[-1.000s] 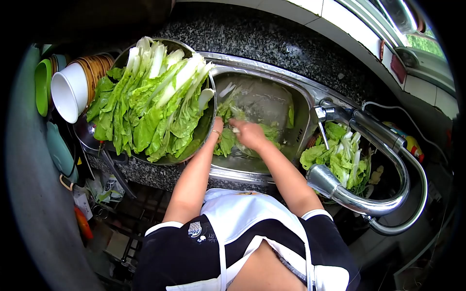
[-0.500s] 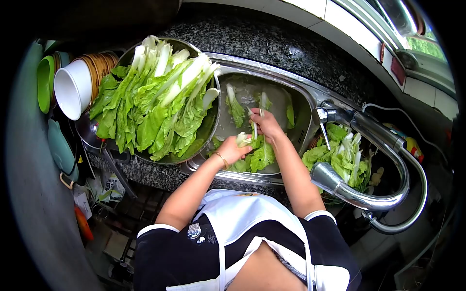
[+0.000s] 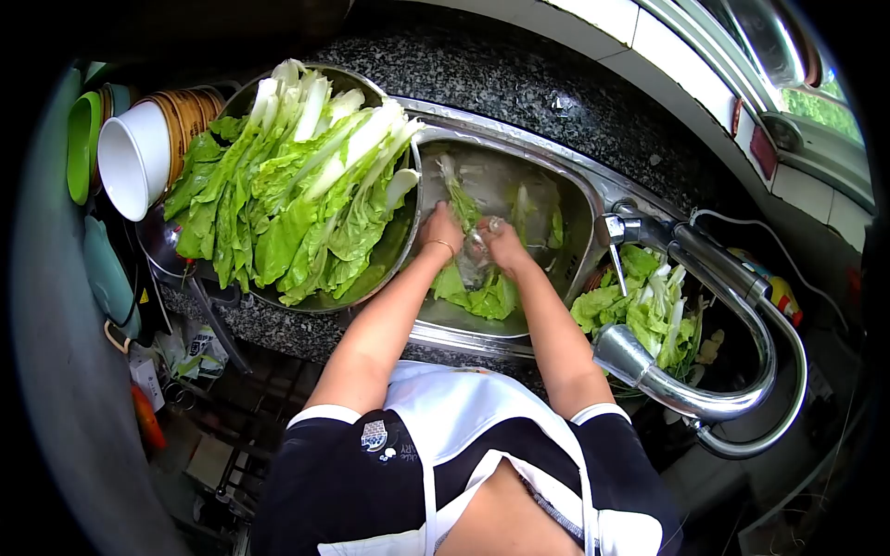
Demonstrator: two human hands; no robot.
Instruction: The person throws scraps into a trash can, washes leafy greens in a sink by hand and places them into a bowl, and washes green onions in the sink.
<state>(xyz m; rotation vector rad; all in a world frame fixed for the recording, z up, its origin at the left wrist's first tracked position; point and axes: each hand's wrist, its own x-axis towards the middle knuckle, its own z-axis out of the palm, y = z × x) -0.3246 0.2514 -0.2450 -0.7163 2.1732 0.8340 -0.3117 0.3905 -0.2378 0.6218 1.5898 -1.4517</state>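
My left hand (image 3: 443, 227) is down in the sink's water, its fingers curled and partly hidden, closed on leafy greens. Close beside it my right hand (image 3: 502, 245) is also closed on leafy greens, its fingertips blurred by splashing water. Green leaves (image 3: 482, 298) spread in the water just below both hands. A pale-stemmed leaf (image 3: 459, 193) lies just beyond my left hand, and another leaf (image 3: 521, 206) floats beyond the right. The metal sink (image 3: 579, 199) holds shallow water around them.
Left of the sink, a large metal bowl (image 3: 405, 243) is heaped with long leafy greens (image 3: 297, 199). A curved chrome faucet (image 3: 742, 394) reaches over the right side, near more greens (image 3: 654, 310). Stacked white bowls (image 3: 134, 162) stand far left. A granite counter (image 3: 464, 69) runs behind.
Both hands have moved farther into the sink and down into the water with the leafy greens. Water now splashes between them, and the loose leaves have shifted.
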